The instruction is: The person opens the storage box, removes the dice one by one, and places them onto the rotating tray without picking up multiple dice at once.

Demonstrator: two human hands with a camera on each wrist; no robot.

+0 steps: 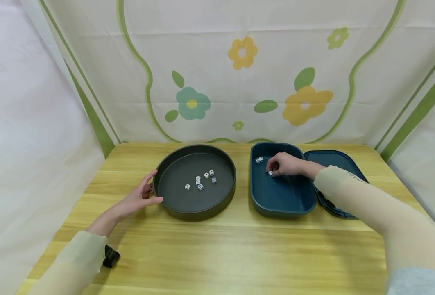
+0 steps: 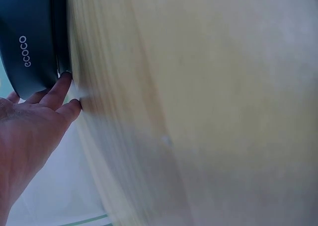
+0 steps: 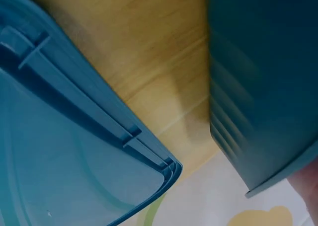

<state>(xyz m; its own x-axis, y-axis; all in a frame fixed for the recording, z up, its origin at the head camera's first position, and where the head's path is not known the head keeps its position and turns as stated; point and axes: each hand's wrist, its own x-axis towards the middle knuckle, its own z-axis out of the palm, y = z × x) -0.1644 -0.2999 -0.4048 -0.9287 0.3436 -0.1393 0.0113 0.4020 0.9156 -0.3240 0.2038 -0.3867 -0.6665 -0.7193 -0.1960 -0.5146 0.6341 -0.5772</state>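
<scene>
In the head view my left hand (image 1: 141,197) rests against the left side of a round dark tray (image 1: 195,211), its fingers and thumb spread along the outer wall. The left wrist view shows those fairly straight fingers (image 2: 58,93) touching the wall. Several white dice (image 1: 198,180) lie on the tray's floor. My right hand (image 1: 288,164) reaches down into a blue rectangular box (image 1: 282,200) and pinches a white die (image 1: 270,173) with thumb and fingertips. Other dice (image 1: 259,160) lie in the box's far left corner. The box wall mostly hides this hand in the right wrist view.
A blue lid (image 1: 331,159) lies to the right of the box, partly under my right forearm. The wooden table (image 1: 217,254) runs back to a white flowered curtain (image 1: 210,53). A black device (image 1: 111,257) sits at my left wrist.
</scene>
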